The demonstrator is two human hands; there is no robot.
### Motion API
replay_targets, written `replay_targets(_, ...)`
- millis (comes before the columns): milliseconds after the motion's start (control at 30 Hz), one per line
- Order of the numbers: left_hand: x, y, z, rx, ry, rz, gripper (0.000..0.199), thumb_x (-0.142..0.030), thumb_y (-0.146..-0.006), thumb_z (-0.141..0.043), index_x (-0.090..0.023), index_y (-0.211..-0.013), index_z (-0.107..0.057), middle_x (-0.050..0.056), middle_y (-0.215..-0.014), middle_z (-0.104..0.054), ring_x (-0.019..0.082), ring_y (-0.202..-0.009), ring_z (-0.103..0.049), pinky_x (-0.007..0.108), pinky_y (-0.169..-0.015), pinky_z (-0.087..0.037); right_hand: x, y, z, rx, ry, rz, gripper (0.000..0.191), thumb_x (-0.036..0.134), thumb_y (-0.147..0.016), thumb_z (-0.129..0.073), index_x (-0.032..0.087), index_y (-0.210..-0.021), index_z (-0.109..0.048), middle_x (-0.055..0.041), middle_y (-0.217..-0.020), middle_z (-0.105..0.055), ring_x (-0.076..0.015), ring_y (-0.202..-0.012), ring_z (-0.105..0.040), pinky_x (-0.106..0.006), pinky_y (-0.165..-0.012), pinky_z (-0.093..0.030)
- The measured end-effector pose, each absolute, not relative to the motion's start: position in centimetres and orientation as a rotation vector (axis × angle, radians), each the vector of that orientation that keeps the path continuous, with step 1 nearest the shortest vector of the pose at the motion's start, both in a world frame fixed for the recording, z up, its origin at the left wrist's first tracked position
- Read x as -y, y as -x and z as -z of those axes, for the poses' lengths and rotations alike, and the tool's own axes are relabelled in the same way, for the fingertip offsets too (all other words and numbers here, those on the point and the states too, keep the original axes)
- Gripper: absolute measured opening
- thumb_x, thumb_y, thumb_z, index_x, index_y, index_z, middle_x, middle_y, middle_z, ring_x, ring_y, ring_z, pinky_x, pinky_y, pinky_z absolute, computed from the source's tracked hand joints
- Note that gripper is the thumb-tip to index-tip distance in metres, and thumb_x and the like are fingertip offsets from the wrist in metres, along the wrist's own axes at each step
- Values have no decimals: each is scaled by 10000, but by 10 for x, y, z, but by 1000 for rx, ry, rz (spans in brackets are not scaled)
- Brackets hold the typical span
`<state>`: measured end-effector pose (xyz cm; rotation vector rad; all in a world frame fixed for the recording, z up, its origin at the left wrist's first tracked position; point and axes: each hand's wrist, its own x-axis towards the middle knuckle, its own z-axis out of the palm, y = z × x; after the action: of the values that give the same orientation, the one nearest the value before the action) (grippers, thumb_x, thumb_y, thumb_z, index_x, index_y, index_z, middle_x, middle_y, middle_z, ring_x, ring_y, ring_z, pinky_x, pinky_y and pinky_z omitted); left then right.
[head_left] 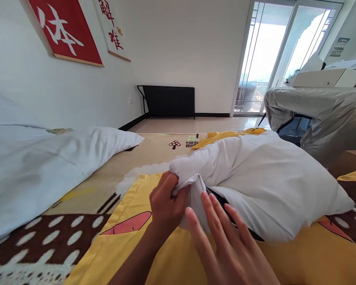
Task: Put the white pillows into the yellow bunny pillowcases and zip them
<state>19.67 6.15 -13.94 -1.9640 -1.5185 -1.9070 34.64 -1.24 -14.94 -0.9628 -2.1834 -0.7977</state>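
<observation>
A white pillow (269, 170) lies on a yellow cloth (127, 249) with pink printed shapes. My left hand (167, 198) is closed round the pillow's near left corner. My right hand (222, 233) has its fingers stretched out, with the fingertips against or just over the pillow's folded edge. A dark strip shows along an opening in the white fabric beside my right fingers; what it is I cannot make out.
Another white pillow or cushion (62, 162) lies at the left on a brown and beige patterned blanket (62, 233). A plastic-wrapped piece of furniture (329, 107) with a white box (317, 78) on top stands at the right. A black folded panel (170, 101) leans by the wall.
</observation>
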Motion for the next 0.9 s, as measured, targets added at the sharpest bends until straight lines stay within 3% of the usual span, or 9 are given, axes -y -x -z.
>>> replay_targets(133, -93, -180, 156, 1825, 1874, 2075, 414, -320, -758, -608, -208, -582, -251, -73, -536, -229, 87, -511, -240, 223, -476, -256, 7, -332, 154, 2142, 1078, 683, 570, 179, -837, -444, 140, -1403, -396, -167, -1412, -457, -325, -1319, -392, -446, -993, -382)
replay_targets(300, -136, -149, 187, 1940, 1730, 2356, 419, -367, -739, -635, -199, -581, -286, -70, -580, -262, 87, -556, -259, 214, -500, -241, -37, -332, 155, 2138, 1220, 590, 600, 184, -849, -473, 130, -1432, -340, -188, -1469, -365, -301, -1337, -360, -451, -1019, -329)
replay_targets(533, -145, -142, 195, 1909, 1750, 2627, 431, -420, -695, -675, -198, -599, -319, -77, -573, -312, 76, -539, -297, 188, -481, -258, -102, -347, 175, 1958, 1004, 617, 384, 367, -890, -494, 131, -1183, -566, -127, -1148, -664, -251, -1095, -566, -420, -969, -308)
replay_targets(733, -128, -151, 175, 1854, 1976, 2734, 412, -434, -679, -707, -193, -624, -377, -71, -572, -396, 73, -524, -346, 182, -482, -290, -106, -367, 165, 1824, 893, 608, 250, 267, -846, -523, 159, -1059, -596, -78, -960, -710, -213, -919, -618, -384, -877, -344)
replay_targets(900, -106, -163, 160, 1713, 2284, 2678, 405, -413, -731, -685, -187, -618, -368, -70, -565, -368, 67, -518, -339, 183, -472, -271, -105, -378, 158, 1766, 946, 621, 264, 233, -841, -498, 170, -1071, -610, -81, -1008, -703, -231, -977, -613, -394, -880, -335)
